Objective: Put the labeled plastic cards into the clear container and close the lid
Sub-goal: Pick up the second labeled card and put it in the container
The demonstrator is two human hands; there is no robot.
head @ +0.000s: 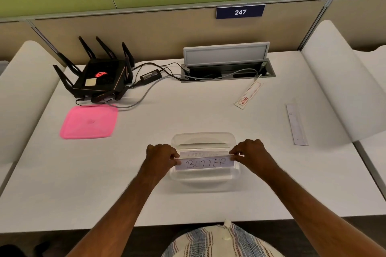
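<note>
A clear plastic container [203,139] stands open on the white desk near the front edge. Over its opening I hold a white card labelled BUTTER [205,163] by both ends. My left hand [161,155] pinches its left end and my right hand [249,152] pinches its right end. Behind it, inside the container, another labelled card [201,154] shows with faint writing. The pink lid [88,121] lies flat on the desk to the far left. One more clear strip card [296,124] lies on the desk to the right.
A black router [98,77] with antennas and its power brick [150,76] and cables sit at the back left. An open cable hatch [227,67] is at the back centre, a red-printed tag [248,95] beside it. White curved dividers flank the desk.
</note>
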